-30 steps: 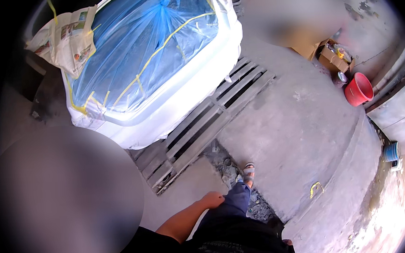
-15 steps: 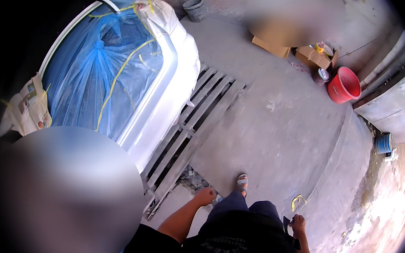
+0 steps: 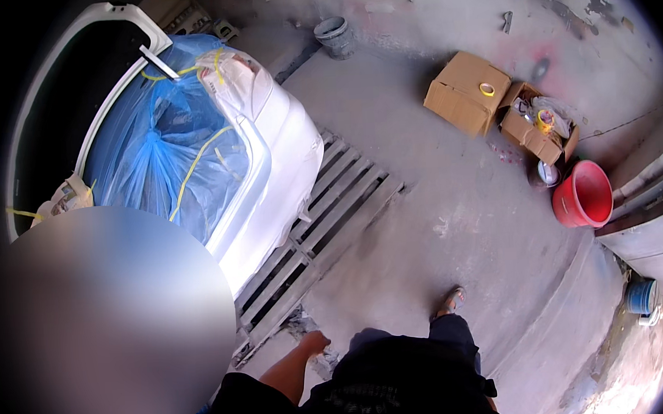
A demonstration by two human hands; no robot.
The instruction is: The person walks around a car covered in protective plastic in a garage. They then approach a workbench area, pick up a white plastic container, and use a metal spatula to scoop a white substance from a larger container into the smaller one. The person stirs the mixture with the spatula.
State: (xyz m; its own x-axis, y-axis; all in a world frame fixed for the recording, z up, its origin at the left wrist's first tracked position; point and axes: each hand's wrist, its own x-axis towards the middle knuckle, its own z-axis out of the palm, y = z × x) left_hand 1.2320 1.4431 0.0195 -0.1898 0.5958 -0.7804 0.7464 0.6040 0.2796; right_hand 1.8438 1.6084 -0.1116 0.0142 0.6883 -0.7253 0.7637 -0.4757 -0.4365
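Note:
My left hand [image 3: 315, 342] hangs low beside my left thigh, above the grating's near end, its fingers curled closed. Nothing sticks out of it, and it touches nothing. My right hand does not show; only a sliver of that forearm is visible past my dark shirt. Ahead on the left is a white car body [image 3: 287, 160] with a raised, framed rear door [image 3: 70, 26]. Blue plastic sheeting [image 3: 153, 142], edged with yellow tape [image 3: 193, 174] and newspaper [image 3: 236, 80], covers its opening.
A slatted grating [image 3: 304, 254] lies in the floor along the car. By the wall are a grey bucket [image 3: 334, 38], a cardboard box [image 3: 465, 89] with a yellow tape roll [image 3: 487, 89], an open box [image 3: 520, 127], a red bucket [image 3: 574, 196] and a blue can [image 3: 640, 296].
The view has shifted, and the boxes and red bucket appear lower. My right foot has stepped forward. My right hand, earlier visible beside a dark object, has gone from sight.

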